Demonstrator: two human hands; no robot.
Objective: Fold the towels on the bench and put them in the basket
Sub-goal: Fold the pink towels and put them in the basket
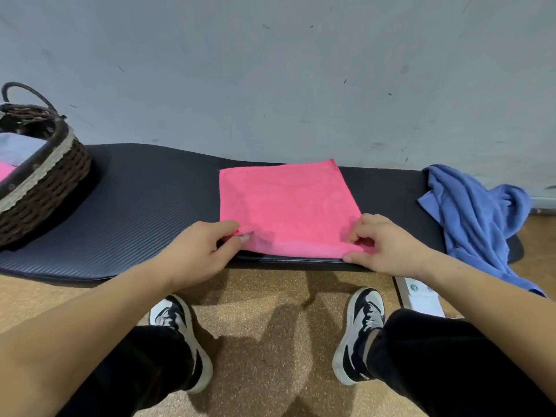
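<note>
while the pink towel (pixel 285 206) lay flat on the bench (pixel 144 200), the left hand (pixel 198 251) and right hand (pixel 388 245) each pinched a near corner, seemingly to fold it away; the basket (pixel 39 182) waited left.

Even indoor light, edges fisheye-warped, soft shadows.

Both bare forearms stretched forward side by side, the left hand (pixel 198 251) pinching the near left corner of a pink towel (pixel 285 206), the right hand (pixel 382 245) pinching its near right corner, fingers curled.
</note>
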